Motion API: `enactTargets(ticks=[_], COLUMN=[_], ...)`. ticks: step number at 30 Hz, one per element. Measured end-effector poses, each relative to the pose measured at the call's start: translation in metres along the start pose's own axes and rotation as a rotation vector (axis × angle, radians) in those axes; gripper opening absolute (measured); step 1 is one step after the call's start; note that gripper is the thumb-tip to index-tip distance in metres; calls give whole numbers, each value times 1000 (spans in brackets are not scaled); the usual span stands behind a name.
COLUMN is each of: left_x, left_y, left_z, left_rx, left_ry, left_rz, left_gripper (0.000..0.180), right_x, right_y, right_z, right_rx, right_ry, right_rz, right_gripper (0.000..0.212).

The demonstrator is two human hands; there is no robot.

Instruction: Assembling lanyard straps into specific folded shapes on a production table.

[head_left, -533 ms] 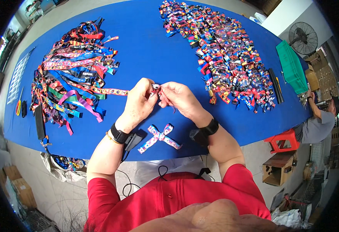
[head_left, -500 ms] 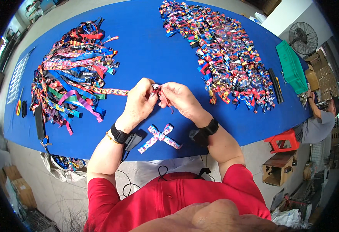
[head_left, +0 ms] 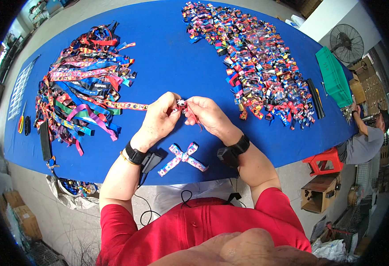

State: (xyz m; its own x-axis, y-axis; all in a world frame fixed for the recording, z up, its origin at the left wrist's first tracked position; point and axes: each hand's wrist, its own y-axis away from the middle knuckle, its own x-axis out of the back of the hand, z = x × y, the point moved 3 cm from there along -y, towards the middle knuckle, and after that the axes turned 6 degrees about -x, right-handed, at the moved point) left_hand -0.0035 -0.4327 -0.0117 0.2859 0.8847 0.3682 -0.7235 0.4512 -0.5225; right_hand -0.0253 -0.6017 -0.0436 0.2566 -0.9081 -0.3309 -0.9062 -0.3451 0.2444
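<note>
Between my two hands, over the near middle of the table, is a small bunched piece of patterned ribbon (head_left: 181,104). My left hand (head_left: 160,116) is closed, its thumb and fingers pinching the ribbon's left side. From the other side my right hand (head_left: 208,116) pinches it too, and a thin reddish strip hangs below those fingertips. Much of the ribbon is hidden by the fingers. A tied ribbon bow (head_left: 183,158), white with pink and blue print, lies on the table between my forearms.
Long loose ribbons (head_left: 86,84) are heaped at the left on the blue table (head_left: 159,48). A wide pile of small ribbon bows (head_left: 265,66) covers the right. Beyond are a green crate (head_left: 333,75), a fan (head_left: 346,43), a red stool (head_left: 325,162) and another person (head_left: 365,144).
My fingers have shifted slightly, and more of the pale bunched ribbon shows between them. The reddish strip hangs a little farther right. The bow on the table stays put.
</note>
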Motion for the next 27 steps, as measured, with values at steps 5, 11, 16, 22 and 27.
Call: enactTargets(ticks=[5,11,16,22,27], left_x=[1,1,2,-1,-2], left_y=[-1,0,-2,0,-1], left_z=[2,2,7,8,5], left_rx=[-50,-10,-33,-64,-91], left_ry=[2,1,49,199,213], left_rz=[-34,-17,-37,-66,-34], left_gripper=[25,26,28,29,26], right_x=[-3,-2,-2,-4,-2], right_y=[7,7,7,9,10], right_z=[-6,-13,-15,-20,-19], right_rx=[-58,-52,-14,-20,-93], right_ry=[-129,12,-35,-29,-144], right_rz=[-48,13,-20,90,59], right_gripper=[25,23,20,18,18])
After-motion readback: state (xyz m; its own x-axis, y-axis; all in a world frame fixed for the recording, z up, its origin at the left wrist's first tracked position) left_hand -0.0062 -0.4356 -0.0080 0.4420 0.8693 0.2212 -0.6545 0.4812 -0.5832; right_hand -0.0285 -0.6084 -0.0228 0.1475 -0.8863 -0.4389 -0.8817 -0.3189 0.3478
